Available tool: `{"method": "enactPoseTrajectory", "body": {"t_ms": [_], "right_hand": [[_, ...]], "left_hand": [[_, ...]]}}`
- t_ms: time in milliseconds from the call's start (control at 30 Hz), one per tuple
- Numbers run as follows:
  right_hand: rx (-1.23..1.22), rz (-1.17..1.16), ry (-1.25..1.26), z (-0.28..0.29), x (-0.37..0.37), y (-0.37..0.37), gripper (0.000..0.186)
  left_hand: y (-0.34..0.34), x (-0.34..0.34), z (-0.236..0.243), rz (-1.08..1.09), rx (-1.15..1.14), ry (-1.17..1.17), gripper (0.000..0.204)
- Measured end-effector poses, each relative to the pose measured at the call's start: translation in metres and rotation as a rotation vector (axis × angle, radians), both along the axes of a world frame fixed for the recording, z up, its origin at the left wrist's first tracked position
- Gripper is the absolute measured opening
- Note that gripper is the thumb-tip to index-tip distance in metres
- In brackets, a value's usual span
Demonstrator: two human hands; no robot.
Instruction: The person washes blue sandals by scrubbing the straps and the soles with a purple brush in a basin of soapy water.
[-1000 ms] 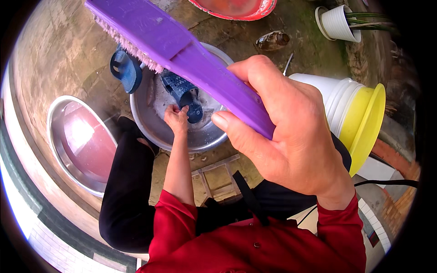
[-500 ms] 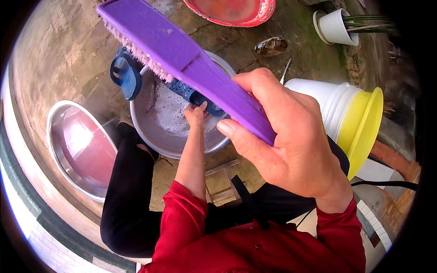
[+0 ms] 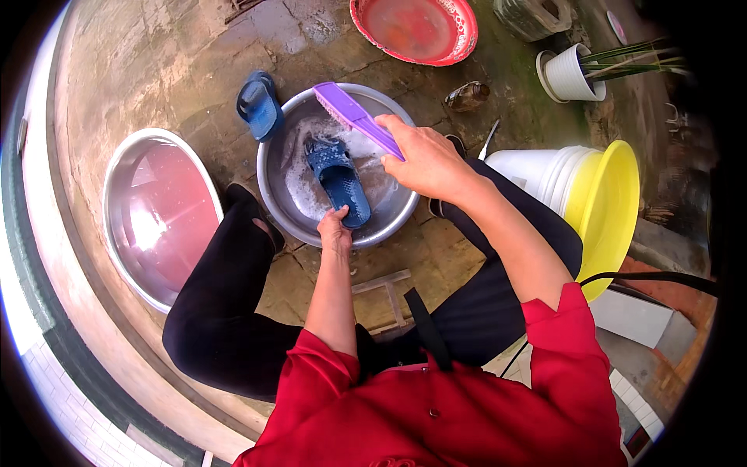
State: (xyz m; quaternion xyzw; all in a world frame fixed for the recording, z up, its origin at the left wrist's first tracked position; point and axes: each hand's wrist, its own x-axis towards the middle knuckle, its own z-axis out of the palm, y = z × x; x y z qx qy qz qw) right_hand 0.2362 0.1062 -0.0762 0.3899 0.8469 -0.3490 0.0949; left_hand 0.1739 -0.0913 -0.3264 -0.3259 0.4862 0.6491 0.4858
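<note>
My left hand (image 3: 334, 231) grips a blue slipper (image 3: 341, 183) by its heel end, over the grey metal basin (image 3: 268, 187) between my legs. Its strap end points away from me, above cloudy, sudsy water (image 3: 299, 183). In my right hand (image 3: 428, 159) is a purple scrubbing brush (image 3: 359, 118), held by the handle. The brush head hangs over the far side of the basin, bristles facing down and left, apart from the slipper. A second blue slipper (image 3: 260, 107) lies on the ground just outside the basin's far left rim.
On the left stands a metal basin of pinkish water (image 3: 165, 210). A red basin (image 3: 416, 27), a brown bottle (image 3: 467, 96) and a white plant pot (image 3: 572, 74) are farther off. White buckets (image 3: 537, 175) with a yellow basin (image 3: 615, 222) lie at my right.
My right hand has brought the brush down and away from near my head to above the basin. My left hand has drawn the held slipper round, its heel now toward me.
</note>
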Motion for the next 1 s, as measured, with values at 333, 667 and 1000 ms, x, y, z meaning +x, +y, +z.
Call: {"method": "enactPoseTrajectory", "body": {"t_ms": [333,667,1000], "right_hand": [[-0.238,-0.211,-0.021,-0.054,0.049,-0.155,0.049],[-0.092,-0.138,-0.213,-0.100,0.051,-0.170,0.044],[0.002,-0.203,-0.290,-0.188,-0.047,-0.093,0.038]], "left_hand": [[-0.022,0.012,0.015,0.015,-0.130,0.112,0.037],[-0.031,0.013,0.026,-0.240,-0.240,0.446,0.023],[-0.028,0.028,0.041,-0.195,-0.104,0.459,0.019]]}}
